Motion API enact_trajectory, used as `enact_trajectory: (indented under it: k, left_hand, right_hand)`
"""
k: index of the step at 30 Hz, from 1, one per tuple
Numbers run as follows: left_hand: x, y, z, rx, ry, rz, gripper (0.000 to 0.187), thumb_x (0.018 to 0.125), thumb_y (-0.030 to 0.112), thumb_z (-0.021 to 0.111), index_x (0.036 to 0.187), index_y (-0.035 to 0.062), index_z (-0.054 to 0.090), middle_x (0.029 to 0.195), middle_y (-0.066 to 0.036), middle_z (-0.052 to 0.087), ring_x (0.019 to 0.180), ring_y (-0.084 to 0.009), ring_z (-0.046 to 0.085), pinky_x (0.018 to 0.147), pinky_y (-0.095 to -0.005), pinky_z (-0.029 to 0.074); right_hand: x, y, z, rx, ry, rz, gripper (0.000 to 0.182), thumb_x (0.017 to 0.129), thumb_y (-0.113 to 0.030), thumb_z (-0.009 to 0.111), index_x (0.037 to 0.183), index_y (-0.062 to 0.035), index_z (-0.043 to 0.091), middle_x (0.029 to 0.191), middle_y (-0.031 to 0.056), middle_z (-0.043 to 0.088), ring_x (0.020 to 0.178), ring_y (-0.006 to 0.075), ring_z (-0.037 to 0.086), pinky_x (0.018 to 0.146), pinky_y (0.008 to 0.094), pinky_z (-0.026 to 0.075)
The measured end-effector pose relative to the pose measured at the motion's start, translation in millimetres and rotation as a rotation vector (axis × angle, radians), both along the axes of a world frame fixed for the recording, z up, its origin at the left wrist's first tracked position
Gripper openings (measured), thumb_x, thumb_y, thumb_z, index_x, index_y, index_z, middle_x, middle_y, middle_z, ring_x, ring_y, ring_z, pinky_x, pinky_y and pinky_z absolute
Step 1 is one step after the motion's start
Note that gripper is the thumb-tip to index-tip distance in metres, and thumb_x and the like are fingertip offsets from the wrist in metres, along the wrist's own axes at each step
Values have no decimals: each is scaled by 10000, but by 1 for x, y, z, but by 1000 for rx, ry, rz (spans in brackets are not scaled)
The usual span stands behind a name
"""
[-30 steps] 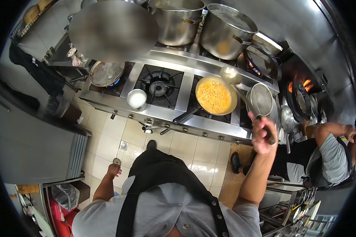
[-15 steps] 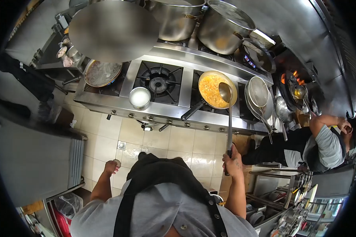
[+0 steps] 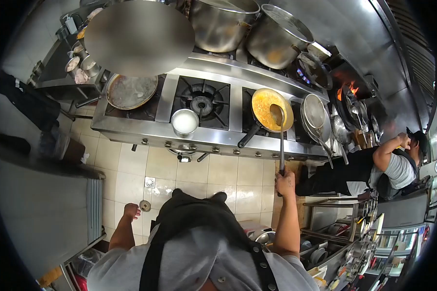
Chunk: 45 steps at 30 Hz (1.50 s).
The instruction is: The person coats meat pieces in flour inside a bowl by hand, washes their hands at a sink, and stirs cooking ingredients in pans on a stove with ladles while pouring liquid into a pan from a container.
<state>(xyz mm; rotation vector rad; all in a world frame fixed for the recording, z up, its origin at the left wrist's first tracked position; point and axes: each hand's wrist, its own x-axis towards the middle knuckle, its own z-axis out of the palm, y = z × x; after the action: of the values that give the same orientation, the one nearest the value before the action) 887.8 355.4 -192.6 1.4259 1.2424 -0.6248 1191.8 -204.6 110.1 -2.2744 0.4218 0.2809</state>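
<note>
Gripping ladle (image 3: 282,150) with right hand (image 3: 285,184), bowl (image 3: 277,113) in pan (image 3: 289,112) (left hand (image 3: 131,211), fingers curled)

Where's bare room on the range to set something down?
Middle burner, between the steaming pan and yellow-filled pan, behind the white-filled container. Narrow front ledge, between that container and the pan handle. Crowded: right end, strainer over metalware.

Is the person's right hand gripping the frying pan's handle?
No, the right hand grips a ladle, while the handle of the frying pan sticks out untouched.
</note>
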Motion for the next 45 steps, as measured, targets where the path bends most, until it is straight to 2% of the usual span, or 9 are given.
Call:
enact_trajectory:
  k: [3, 7, 12, 22, 27, 34, 38, 40, 45]
  left_hand:
    - [-1, 14, -2, 12, -49, 28, 238, 847, 217, 498, 1010, 57, 565, 802, -104, 626, 637, -231, 607, 555, -417, 485]
    - [-2, 23, -5, 18, -50, 46, 213, 851, 212, 493, 982, 63, 571, 761, -92, 622, 590, -214, 598, 512, -399, 477]
    - [-21, 19, -9, 51, -105, 69, 198, 860, 201, 466, 913, 58, 592, 731, -83, 624, 577, -201, 600, 501, -381, 477]
    - [-68, 2, -18, -43, -49, 81, 215, 886, 201, 446, 903, 45, 593, 876, -107, 653, 684, -225, 643, 522, -393, 510]
    - [-57, 8, -28, -45, 117, 100, 120, 870, 112, 516, 795, 34, 569, 661, -146, 593, 505, -291, 607, 393, -391, 477]
    - [14, -12, 48, 337, -114, -11, 324, 856, 189, 595, 605, -4, 524, 454, -88, 448, 310, -206, 417, 279, -375, 383]
    - [51, -10, 52, 236, -147, 4, 267, 864, 234, 596, 794, -23, 577, 534, -107, 528, 357, -216, 486, 320, -367, 426]
    - [69, -22, 59, 172, -178, 68, 237, 864, 224, 588, 907, -9, 571, 609, -116, 568, 415, -225, 532, 365, -370, 452]
    - [93, -63, 86, 144, -35, -105, 279, 878, 226, 557, 1076, 30, 562, 712, -123, 613, 521, -244, 604, 430, -376, 480]
  right_hand:
    - [-4, 24, 27, -35, -128, -7, 392, 792, -59, 551, 1172, 27, 510, 647, 143, 570, 485, 173, 584, 443, 341, 451]
    - [26, 20, -6, -473, -500, 159, 485, 783, -84, 554, 1261, -42, 486, 782, 228, 642, 724, 385, 645, 647, 444, 505]
    - [59, 17, -42, -657, -164, 133, 498, 851, -158, 490, 1342, -165, 406, 965, 216, 648, 904, 401, 621, 768, 473, 485]
    - [63, -44, -125, -321, -291, 195, 521, 734, -170, 684, 1213, -43, 526, 1189, 214, 565, 1077, 364, 561, 904, 415, 450]
    - [50, -18, -36, -410, -162, 37, 646, 731, -336, 732, 1209, 49, 531, 1122, 286, 592, 1099, 377, 562, 933, 378, 443]
    - [17, -75, 53, 902, -246, -115, 358, 871, -199, 603, 1113, 62, 567, 866, 76, 666, 780, 189, 660, 661, 302, 511]
    - [22, -150, -14, -592, -431, -171, 212, 847, -189, 633, 881, 15, 678, 829, 96, 683, 756, 194, 656, 691, 283, 499]
    - [49, -224, -54, 64, -734, -404, 230, 839, -196, 649, 904, 24, 669, 821, 71, 678, 725, 154, 621, 700, 268, 482]
    - [114, -351, -2, -234, -527, -654, 342, 854, -303, 557, 882, 20, 667, 848, 206, 669, 822, 330, 649, 757, 403, 474]
